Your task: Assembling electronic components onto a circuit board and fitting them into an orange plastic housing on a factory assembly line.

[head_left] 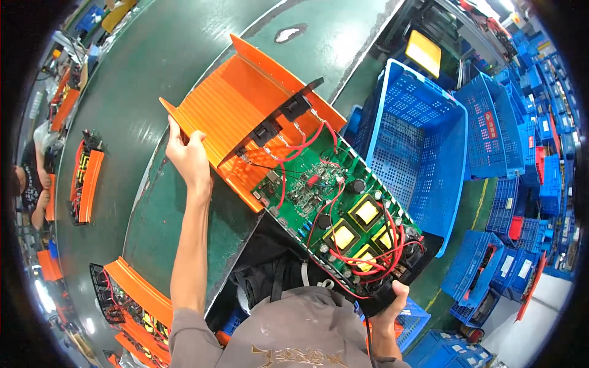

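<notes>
My left hand (189, 153) is closed on the left edge of a ribbed orange metal housing (227, 101), which is tilted open. Black sockets (265, 133) on a dark end plate are joined by red wires to a green circuit board (294, 181). The board slopes from the housing down to the right and carries yellow-topped transformers (342, 236), capacitors and looped red wires (392, 245). At its near end is a black end panel (377, 299). My right hand (392, 306) grips that panel, thumb on top; its other fingers are mostly hidden underneath.
A large blue crate (423, 153) stands just right of the board, with more blue crates (491, 129) beyond. The green bench (165, 55) holds other orange units (89, 184) on the left and several at lower left (138, 285). Another person's arms (43, 184) show at far left.
</notes>
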The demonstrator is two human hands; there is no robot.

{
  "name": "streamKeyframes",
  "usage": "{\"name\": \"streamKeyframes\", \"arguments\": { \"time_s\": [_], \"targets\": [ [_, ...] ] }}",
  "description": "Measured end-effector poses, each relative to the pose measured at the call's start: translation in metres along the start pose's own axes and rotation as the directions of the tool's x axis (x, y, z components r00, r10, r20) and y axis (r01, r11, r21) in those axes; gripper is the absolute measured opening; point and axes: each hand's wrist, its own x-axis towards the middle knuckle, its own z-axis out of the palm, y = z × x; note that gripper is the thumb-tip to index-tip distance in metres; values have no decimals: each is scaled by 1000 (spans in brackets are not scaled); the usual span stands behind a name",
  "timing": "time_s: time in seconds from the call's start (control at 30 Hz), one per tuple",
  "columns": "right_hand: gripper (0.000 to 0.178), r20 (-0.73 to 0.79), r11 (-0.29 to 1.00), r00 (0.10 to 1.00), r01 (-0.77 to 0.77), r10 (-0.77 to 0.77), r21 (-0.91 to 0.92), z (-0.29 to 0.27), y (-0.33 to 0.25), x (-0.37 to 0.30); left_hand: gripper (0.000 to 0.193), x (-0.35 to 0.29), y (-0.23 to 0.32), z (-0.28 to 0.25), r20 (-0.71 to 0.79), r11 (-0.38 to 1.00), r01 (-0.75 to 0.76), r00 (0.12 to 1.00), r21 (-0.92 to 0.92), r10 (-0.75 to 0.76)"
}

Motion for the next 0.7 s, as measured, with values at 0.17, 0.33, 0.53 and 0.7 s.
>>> {"name": "streamKeyframes", "arguments": {
  "time_s": [0.17,0.33,0.53,0.7],
  "targets": [
    [64,113,994,993,-2,14,-105,-23,-2,21,68,-6,7,-9,-34,999,-24,999,-40,23],
    [64,165,992,983,93,-78,-83,-20,-5,29,67,-10,7,-16,-48,999,-21,999,-24,19],
    [59,37,998,999,31,-33,46,-17,1,38,68,-12,5,-14,-92,996,-58,994,-65,52],
    [58,13,995,999,38,-39,87,11,-7,15,67,-5,1,-7,-110,997,-26,994,-67,19]
  ]
}}
